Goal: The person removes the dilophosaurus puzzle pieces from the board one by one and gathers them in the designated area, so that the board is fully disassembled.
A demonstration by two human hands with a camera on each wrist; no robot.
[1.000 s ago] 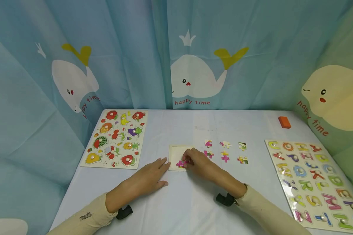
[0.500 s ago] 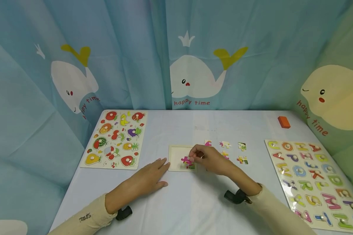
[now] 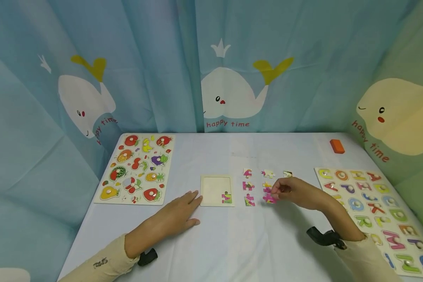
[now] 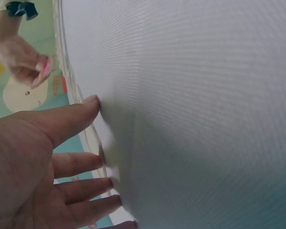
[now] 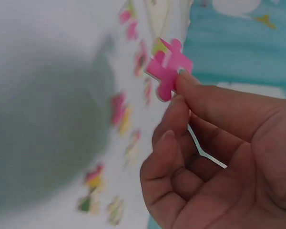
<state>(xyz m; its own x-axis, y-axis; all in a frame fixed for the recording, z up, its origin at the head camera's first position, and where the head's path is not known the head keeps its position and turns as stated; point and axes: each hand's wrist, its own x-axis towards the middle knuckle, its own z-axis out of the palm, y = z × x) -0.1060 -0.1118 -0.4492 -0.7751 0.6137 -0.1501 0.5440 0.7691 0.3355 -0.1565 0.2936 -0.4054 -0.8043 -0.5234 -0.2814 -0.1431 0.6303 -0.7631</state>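
My right hand [image 3: 296, 192] pinches a pink jigsaw piece [image 5: 169, 71] between thumb and index finger, other fingers curled. In the head view the held piece is low at the right, beside a yellow and pink piece [image 3: 266, 185]. My left hand [image 3: 176, 213] lies with fingers extended, fingertips at the left edge of a shallow wooden puzzle tray [image 3: 211, 190]. A pink and green piece [image 3: 227, 198] sits in the tray's lower right corner. Loose pieces lie right of the tray, among them a pink one [image 3: 248, 186] and a pink and green one [image 3: 249, 200]. My right hand hides part of this group.
A fruit puzzle board [image 3: 134, 168] lies at the back left. An alphabet board [image 3: 377, 211] lies at the right, partly behind my right forearm. An orange block [image 3: 337, 146] rests near the back right corner. Whale-printed curtains [image 3: 232, 90] surround the table.
My right hand has lifted the pink piece out of the tray and carried it right, over the loose pieces. The corner piece stays in the tray. My left hand has stayed in place.
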